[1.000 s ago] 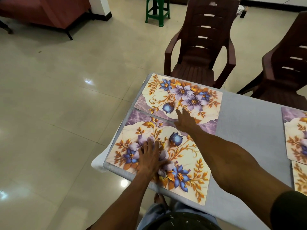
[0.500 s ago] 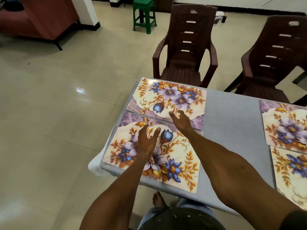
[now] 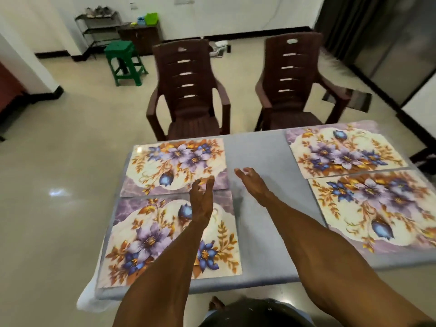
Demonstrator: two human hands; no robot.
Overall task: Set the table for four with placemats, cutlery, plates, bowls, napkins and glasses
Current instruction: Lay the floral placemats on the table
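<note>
Several floral placemats lie flat on the grey table [image 3: 254,152]. The near left placemat [image 3: 151,239] and the far left placemat [image 3: 174,161] touch edge to edge. On the right lie the far right placemat [image 3: 339,152] and the near right placemat [image 3: 377,208]. My left hand [image 3: 201,201] hovers edge-on above the seam of the left pair, fingers straight, holding nothing. My right hand [image 3: 251,180] hovers over the bare grey strip between the pairs, fingers loosely spread and empty. No cutlery, plates, bowls, napkins or glasses are in view.
Two dark brown plastic chairs [image 3: 188,90] [image 3: 295,81] stand at the table's far side. A green stool [image 3: 123,62] and a shelf with a cabinet [image 3: 139,36] stand by the back wall. Tiled floor [image 3: 59,185] opens to the left. My bare foot [image 3: 215,303] shows below the table edge.
Both hands have lifted off the left placemats and drawn toward the table's middle. My head has turned right and up, bringing both right placemats and the second chair into view.
</note>
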